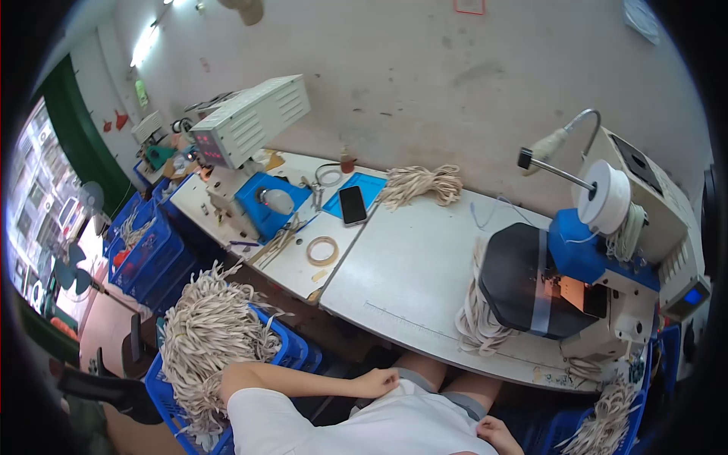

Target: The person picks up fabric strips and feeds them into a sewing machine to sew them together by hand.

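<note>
My left hand [377,383] is closed at my lap, its fingertips pinching the hem of the white shirt [341,425]. At the lower edge of the view, my right hand [498,434] has its fingers curled on the other side of the same hem. Grey shorts [462,402] show between the hands. To the left, a blue crate [163,394] is heaped with off-white flat cords [220,334]. In front stands a sewing machine [599,258] with a black octagonal plate [516,280] and a white thread spool [604,197].
A white worktable [402,265] spans the front. On it are a phone [353,205], a tape roll [322,250], a cord bundle [421,186] and looped cords [479,322]. A second machine [250,125] stands left. More cords [607,425] fill a crate at right.
</note>
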A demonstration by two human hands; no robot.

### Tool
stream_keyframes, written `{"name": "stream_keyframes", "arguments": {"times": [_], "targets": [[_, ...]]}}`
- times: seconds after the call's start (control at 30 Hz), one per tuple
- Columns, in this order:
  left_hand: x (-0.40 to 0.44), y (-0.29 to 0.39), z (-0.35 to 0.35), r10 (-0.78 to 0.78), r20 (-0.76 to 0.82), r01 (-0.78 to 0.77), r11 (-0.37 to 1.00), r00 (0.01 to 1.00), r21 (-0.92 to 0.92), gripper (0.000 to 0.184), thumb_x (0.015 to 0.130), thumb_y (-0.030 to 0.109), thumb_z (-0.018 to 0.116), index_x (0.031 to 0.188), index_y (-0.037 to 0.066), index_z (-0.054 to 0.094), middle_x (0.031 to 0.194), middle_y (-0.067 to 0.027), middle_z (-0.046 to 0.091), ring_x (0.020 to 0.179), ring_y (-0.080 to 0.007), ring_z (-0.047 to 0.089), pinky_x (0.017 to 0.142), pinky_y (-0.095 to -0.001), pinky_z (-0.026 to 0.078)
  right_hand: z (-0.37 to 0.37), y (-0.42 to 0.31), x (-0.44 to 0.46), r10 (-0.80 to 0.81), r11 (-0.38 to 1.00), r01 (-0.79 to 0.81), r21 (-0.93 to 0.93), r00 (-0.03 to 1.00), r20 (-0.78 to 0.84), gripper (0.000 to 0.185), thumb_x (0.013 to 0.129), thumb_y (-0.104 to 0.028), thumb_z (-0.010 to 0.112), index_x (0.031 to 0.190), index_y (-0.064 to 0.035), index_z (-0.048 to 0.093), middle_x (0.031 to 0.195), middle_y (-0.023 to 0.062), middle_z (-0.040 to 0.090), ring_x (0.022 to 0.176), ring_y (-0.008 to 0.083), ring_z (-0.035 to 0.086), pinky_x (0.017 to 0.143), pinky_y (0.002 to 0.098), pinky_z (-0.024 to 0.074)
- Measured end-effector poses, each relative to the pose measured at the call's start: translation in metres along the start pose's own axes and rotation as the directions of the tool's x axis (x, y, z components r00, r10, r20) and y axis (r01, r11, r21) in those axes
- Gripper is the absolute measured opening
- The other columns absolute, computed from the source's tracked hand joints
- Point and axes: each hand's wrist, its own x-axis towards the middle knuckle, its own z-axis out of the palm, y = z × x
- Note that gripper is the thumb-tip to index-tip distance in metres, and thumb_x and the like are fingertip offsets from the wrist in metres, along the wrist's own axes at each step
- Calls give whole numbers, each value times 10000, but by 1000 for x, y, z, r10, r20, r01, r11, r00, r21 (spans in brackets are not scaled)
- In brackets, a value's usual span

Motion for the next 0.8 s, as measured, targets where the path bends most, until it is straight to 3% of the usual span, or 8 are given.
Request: {"name": "stream_keyframes", "arguments": {"times": [0.07, 0.17, 0.3, 0.47, 0.57, 0.67, 0.73, 0.8], "targets": [[3, 3, -3, -108, -154, 99, 993, 982, -64, 224, 980, 241, 557, 1018, 21, 567, 828, -209, 694, 789, -348, 712, 698, -456, 550, -7, 15, 14, -16, 997, 24, 78, 995, -94, 105, 969, -165, 589, 929, -78, 633, 741, 8, 539, 677, 127, 502, 651, 298, 441], [-3, -18, -8, -235, -143, 272, 891, 961, 364, 212, 980, 220, 504, 1021, 21, 562, 863, -230, 702, 837, -381, 710, 719, -502, 553, -38, 69, 54, -103, 993, 102, -66, 995, -11, 139, 947, -198, 615, 975, -72, 665, 758, 55, 631, 667, 177, 575, 641, 337, 465], [-10, -24, -3, -272, 160, 143, 822, 949, 551, 275, 944, 213, 514, 1114, 31, 630, 983, -248, 712, 942, -406, 704, 795, -538, 550, -51, 34, 57, -116, 888, 207, -411, 965, 234, 188, 924, -203, 637, 979, -24, 654, 862, 57, 661, 791, 173, 600, 729, 325, 495], [-34, 5, -27, -279, 145, 161, 827, 949, 539, 354, 825, 241, 660, 1133, 66, 671, 1017, -221, 721, 934, -364, 716, 806, -493, 566, -50, -23, 44, 11, 782, 261, -565, 902, 432, 216, 902, -184, 635, 952, 20, 689, 878, 111, 704, 828, 187, 637, 775, 349, 514], [-36, -20, -18, -491, 437, 81, 728, 754, 681, 399, 827, 238, 658, 1197, 89, 654, 1051, -203, 724, 931, -329, 722, 815, -459, 576, -47, -38, 57, 119, 707, 230, -669, 894, 432, 231, 898, -190, 642, 985, 15, 704, 931, 137, 721, 864, 220, 660, 797, 372, 521], [-47, -43, 1, -505, 774, 142, 860, 383, 490, 318, 854, 272, 683, 1123, 108, 728, 1037, -100, 752, 980, -255, 714, 850, -420, 562, -36, -50, 75, 130, 644, 233, -729, 905, 405, 234, 895, -190, 646, 1000, 10, 707, 954, 147, 719, 888, 236, 661, 809, 381, 521], [-71, -19, 4, -488, 793, 249, 872, 365, 422, 261, 869, 298, 711, 1035, 108, 777, 1014, -22, 768, 1028, -209, 702, 877, -389, 538, -27, -54, 86, 124, 610, 237, -756, 914, 386, 237, 893, -190, 649, 1011, 8, 708, 968, 153, 718, 904, 246, 662, 818, 386, 521], [-69, -87, 42, -270, 785, 56, 956, 557, 289, 282, 858, 292, 725, 1055, 96, 766, 1015, -28, 769, 1028, -211, 703, 869, -386, 534, -21, -57, 95, 114, 581, 242, -777, 922, 371, 241, 891, -189, 651, 1021, 5, 710, 983, 160, 717, 921, 256, 662, 826, 392, 522]]}}
